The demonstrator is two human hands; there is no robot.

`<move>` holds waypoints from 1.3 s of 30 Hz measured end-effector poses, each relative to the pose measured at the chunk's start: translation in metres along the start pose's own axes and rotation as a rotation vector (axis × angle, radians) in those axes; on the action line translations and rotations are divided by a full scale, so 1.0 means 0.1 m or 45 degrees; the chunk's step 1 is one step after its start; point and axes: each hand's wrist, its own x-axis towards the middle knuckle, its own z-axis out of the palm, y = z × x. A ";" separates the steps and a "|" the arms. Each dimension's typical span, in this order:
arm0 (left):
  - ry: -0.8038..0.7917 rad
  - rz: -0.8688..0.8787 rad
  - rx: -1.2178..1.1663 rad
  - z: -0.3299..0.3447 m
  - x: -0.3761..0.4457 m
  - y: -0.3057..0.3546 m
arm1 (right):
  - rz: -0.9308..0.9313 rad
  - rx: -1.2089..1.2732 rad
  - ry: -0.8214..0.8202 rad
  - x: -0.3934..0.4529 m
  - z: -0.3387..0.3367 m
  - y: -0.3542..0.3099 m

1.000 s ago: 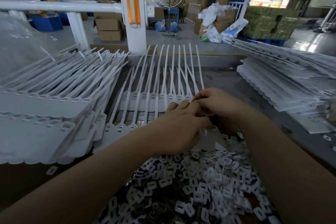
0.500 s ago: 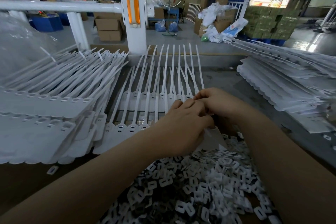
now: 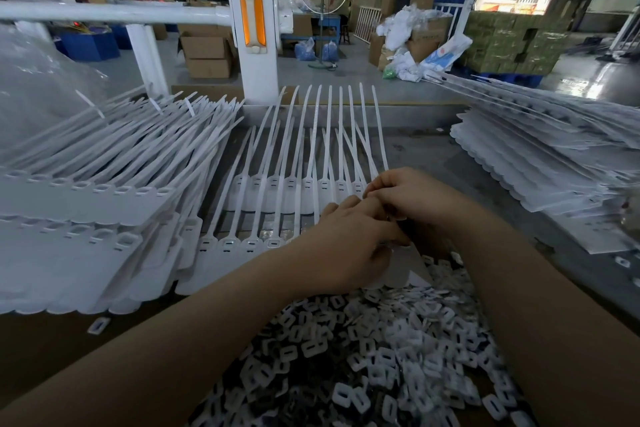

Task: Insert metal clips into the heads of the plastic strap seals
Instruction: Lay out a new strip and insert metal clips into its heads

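Seal row: flat row of joined white plastic strap seals (image 3: pixel 263 246) lies on the table, heads toward the person, its right end under both hands.
Clips: heap of small white slotted clips (image 3: pixel 374 357) just below the hands.
Left hand (image 3: pixel 346 246): fingers curled over the row's right end; cannot tell what they hold.
Right hand (image 3: pixel 412 198): fingers curled, fingertips meeting the left hand's; contents hidden.
Surroundings: stacked white seal sheets (image 3: pixel 86 218) left, another stack (image 3: pixel 554 163) right.

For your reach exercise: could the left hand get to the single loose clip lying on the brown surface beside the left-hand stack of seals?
Probably yes. The loose clip lies alone on bare surface, nothing over it, and the left hand could swing back toward it unobstructed, though it is busy at the seal row.
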 end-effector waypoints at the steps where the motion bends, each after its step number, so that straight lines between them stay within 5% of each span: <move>1: 0.011 -0.001 -0.009 0.00 0.00 0.00 | -0.001 0.001 -0.002 0.00 0.00 0.00; 9: 0.102 -0.229 -0.265 0.13 0.16 0.05 | -0.002 0.016 0.010 0.01 0.01 0.00; 18: 0.234 -0.197 -0.268 0.19 0.22 0.04 | -0.035 -0.003 -0.011 0.03 0.01 0.01; 39: 0.144 -0.298 -0.415 0.01 0.27 -0.01 | -0.010 -0.006 -0.012 0.03 0.02 0.02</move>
